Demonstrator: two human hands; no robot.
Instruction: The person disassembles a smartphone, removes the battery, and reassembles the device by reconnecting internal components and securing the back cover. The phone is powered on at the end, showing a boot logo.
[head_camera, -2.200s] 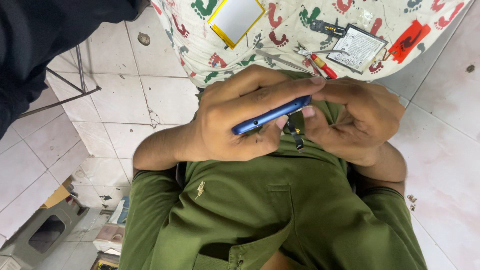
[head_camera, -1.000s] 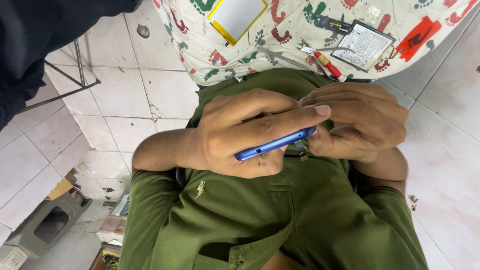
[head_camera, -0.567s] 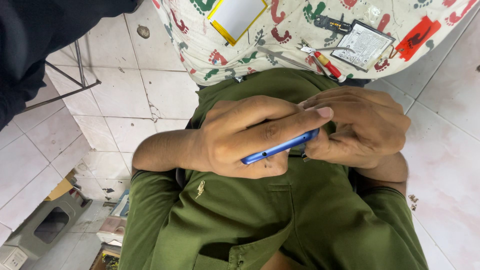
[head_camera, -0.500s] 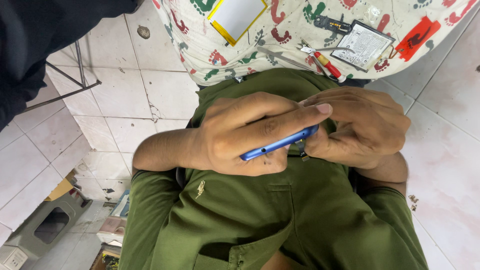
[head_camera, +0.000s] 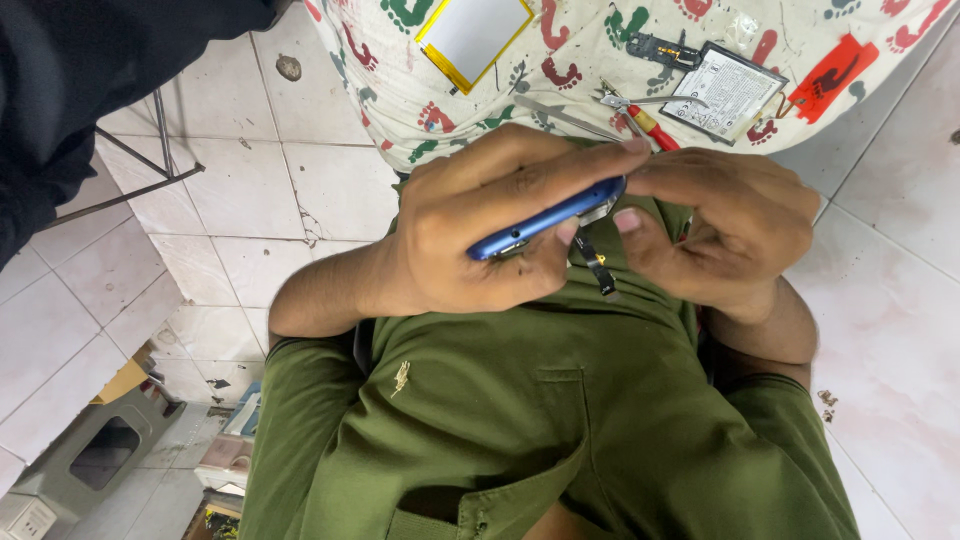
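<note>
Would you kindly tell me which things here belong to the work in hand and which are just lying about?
In hand: blue phone, dangling black flex strip, left hand, right hand.
Lying about: yellow-edged panel, flat battery, red-handled screwdriver, tweezers, patterned cloth.

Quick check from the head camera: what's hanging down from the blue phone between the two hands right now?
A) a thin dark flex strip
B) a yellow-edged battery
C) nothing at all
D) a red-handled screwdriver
A: a thin dark flex strip dangles below the blue phone, which the left hand grips while the right hand works at its end.
</note>
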